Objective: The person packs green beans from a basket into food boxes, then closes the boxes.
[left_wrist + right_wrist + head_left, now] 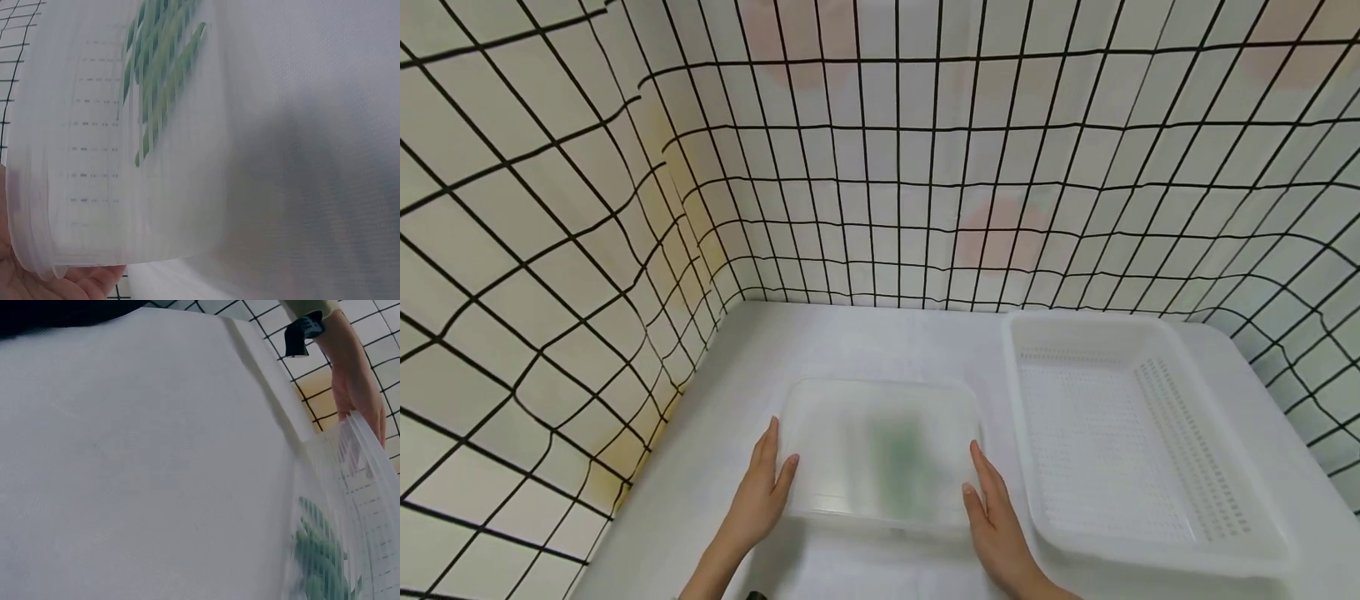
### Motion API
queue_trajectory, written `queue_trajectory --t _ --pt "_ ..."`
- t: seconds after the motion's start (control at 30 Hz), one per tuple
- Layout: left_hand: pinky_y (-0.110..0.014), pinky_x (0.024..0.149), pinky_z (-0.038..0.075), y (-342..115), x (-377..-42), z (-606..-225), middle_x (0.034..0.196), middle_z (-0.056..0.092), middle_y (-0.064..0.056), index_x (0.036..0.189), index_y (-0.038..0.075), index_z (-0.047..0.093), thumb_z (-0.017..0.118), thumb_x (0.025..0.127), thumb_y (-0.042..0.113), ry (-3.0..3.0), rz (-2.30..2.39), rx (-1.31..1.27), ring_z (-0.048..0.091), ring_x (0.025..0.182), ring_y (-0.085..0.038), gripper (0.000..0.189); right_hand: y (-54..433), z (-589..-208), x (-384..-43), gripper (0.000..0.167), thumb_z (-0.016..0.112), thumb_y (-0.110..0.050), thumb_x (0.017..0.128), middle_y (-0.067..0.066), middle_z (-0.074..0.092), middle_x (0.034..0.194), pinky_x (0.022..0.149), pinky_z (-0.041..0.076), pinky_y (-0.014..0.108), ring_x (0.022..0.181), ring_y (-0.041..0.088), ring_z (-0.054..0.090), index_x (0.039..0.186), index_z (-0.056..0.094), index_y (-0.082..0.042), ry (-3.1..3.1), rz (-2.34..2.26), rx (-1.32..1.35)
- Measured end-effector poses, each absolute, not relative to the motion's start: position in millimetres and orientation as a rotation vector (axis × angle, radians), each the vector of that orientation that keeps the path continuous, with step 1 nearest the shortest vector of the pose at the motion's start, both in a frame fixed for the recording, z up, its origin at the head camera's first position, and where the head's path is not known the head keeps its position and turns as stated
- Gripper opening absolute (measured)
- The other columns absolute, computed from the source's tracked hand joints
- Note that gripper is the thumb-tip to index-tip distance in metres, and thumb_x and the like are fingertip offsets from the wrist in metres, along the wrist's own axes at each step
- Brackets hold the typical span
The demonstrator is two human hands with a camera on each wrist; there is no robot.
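A lidded, translucent plastic food container (827,417) is between my two hands in the head view. Slender green pieces like bean pods (165,69) lie inside it, blurred through the lid. At its left end, my left hand (767,492) grips the rim, thumb over the lid's edge and fingers along the side. In the left wrist view, fingertips (94,281) curl under that rim. My right hand (1000,529) holds the opposite end in the same way, its outer fingers partly hidden. The right wrist view shows the left hand (359,394) at the container's far end.
To the right stands a white perforated plastic basket (1097,450), close beside my right hand. The white-covered table (865,333) is bordered at the back and sides by a black wire grid (895,179) with pale cloth behind it.
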State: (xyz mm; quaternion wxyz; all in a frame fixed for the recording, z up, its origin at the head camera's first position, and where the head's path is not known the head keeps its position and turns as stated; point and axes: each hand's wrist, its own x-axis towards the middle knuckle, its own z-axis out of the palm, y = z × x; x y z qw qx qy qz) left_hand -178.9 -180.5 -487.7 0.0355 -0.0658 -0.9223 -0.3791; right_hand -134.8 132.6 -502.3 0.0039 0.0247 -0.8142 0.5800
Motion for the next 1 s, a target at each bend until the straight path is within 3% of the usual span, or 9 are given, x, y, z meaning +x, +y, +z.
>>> queue_trajectory --t 0.33,0.63,0.8,1.0 --pt "-0.059 0.103 0.025 -180.2 -180.9 -483.1 0.148 0.02 -0.031 0.149 -0.007 0.011 0.047 0.101 0.024 -2.848 -1.171 -0.209 0.024 0.133 -0.045 0.067 134.4 -498.6 -128.6 0.06 0.042 -0.02 0.103 0.01 0.011 0.156 0.104 0.015 0.063 0.139 0.034 0.009 0.153 0.011 -0.012 -2.602 1.769 0.163" --pt "-0.059 0.102 0.026 -179.2 -180.8 -484.2 0.148 0.021 -0.03 0.15 -0.003 0.009 0.046 0.102 0.029 -2.844 -1.191 -0.243 0.024 0.134 -0.044 0.069 140.3 -495.5 -122.1 0.07 0.049 -0.033 0.1 0.015 0.004 0.156 0.099 0.016 0.07 0.139 0.04 0.007 0.154 0.009 -0.018 -2.721 1.665 0.193" --pt "-0.059 0.102 0.025 -179.9 -177.9 -480.8 0.148 0.018 -0.03 0.15 -0.004 0.009 0.047 0.1 0.032 -2.875 -1.119 -0.236 0.022 0.134 -0.045 0.072 148.5 -489.3 -111.8 0.075 0.056 -0.029 0.096 0.022 -0.003 0.153 0.09 0.028 0.072 0.136 0.047 0.01 0.153 0.011 -0.012 -2.798 1.432 0.409" --pt "-0.063 0.095 0.033 -179.8 -175.7 -457.5 0.15 0.018 -0.029 0.148 -0.005 0.021 0.057 0.095 0.035 -2.899 -0.789 -0.344 0.026 0.131 -0.049 0.075 168.3 -464.3 -104.6 0.08 0.069 -0.026 0.088 0.02 0.004 0.155 0.083 0.046 0.055 0.137 0.032 0.018 0.15 0.022 -0.005 -2.75 1.02 0.799"
